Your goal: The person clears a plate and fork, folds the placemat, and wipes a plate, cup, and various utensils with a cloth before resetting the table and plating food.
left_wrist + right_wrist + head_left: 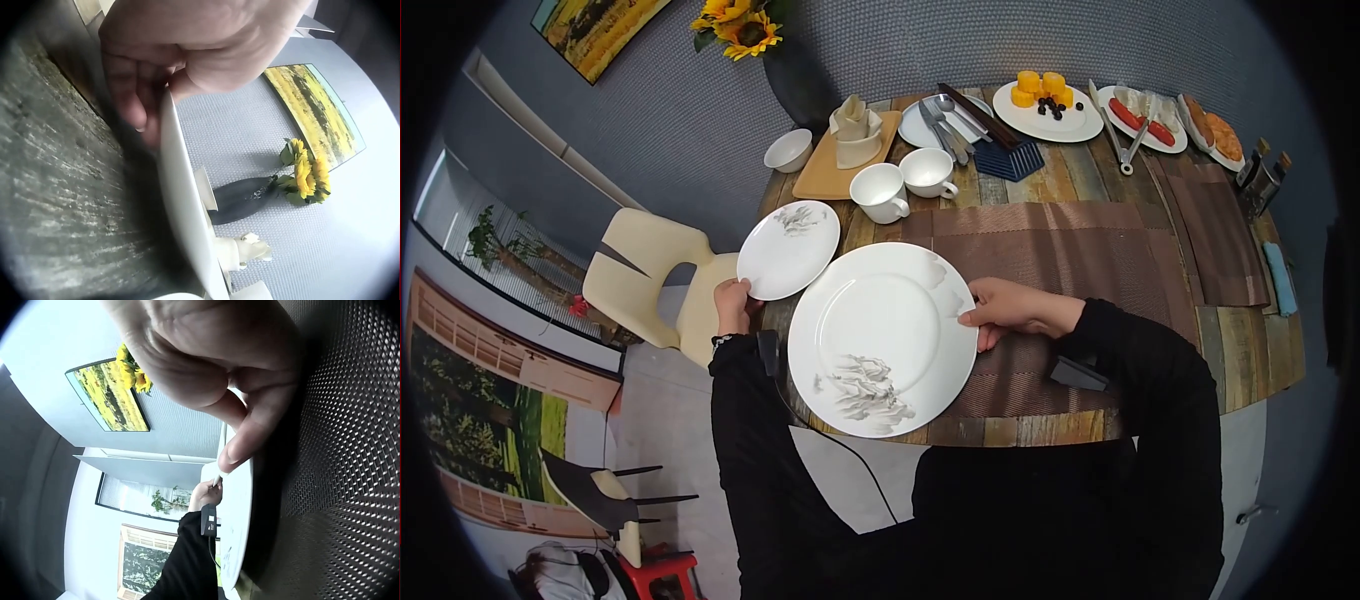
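My left hand [733, 305] pinches the near-left rim of a smaller white plate [785, 258] with a grey ink-wash landscape print. In the left wrist view that plate [181, 187] shows edge-on, thumb on top and fingers beneath, close over the wooden tabletop. A large white dinner plate [890, 320] with similar grey mountain artwork lies to its right, overlapping the table's near edge in the head view. Its right rim is gripped by my right hand [1022, 308], thumb on top. The right wrist view shows the dinner plate [240, 503] low beside the woven placemat [350, 456].
Two white cups [880, 193] stand behind the plates, near a wooden tray [820, 180] with a folded napkin [856, 135]. A white bowl [788, 151], cutlery [945, 128], and food plates [1012, 108] line the back. A cream chair [635, 275] stands left. Brown placemats [1090, 260] cover the right side.
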Tool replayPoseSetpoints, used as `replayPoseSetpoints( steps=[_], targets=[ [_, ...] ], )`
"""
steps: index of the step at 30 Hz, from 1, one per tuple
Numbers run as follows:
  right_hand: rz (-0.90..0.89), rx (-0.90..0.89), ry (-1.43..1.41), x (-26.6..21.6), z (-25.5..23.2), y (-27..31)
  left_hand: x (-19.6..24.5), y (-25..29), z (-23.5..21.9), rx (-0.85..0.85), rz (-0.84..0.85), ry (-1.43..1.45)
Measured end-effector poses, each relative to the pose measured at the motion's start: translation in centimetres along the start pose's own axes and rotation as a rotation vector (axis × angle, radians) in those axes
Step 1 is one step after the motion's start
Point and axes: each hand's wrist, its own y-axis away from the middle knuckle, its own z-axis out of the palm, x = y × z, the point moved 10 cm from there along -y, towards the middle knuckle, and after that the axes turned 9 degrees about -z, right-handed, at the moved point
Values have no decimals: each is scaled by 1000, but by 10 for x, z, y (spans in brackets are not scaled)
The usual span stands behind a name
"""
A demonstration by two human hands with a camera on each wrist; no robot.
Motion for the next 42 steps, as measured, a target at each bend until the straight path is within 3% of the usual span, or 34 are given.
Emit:
replayPoseSetpoints(
  steps=[8,11,13,16,23,25,29,31,32,34,39,42],
  targets=[
    [1,15,-11,0,-1,1,-4,-12,3,-38,7,-82],
    [25,36,-28,0,-1,2,-5,-22,1,-26,29,-241],
    [15,30,-19,2,-2,0,2,-22,6,-44,137,-400],
    [5,45,2,5,-4,-2,10,-8,9,-3,167,-432],
    [-13,57,48,2,-3,-1,6,-12,9,-67,127,-501],
    [-18,55,53,4,-4,-3,4,-3,-10,32,-14,-411],
    [-5,60,61,3,-3,-1,18,19,-36,142,20,-436],
    [-10,65,88,4,-4,-2,10,20,-34,-5,-10,-529],
    [-9,59,91,4,-3,-1,11,28,-36,0,-13,-526],
    [-21,95,99,1,-4,1,-3,53,3,-417,-43,-646],
    [-65,118,132,-4,-4,4,-11,93,39,-584,-48,-560],
    [-82,98,165,-2,-5,1,-15,110,61,-692,-34,-696]
  ],
)
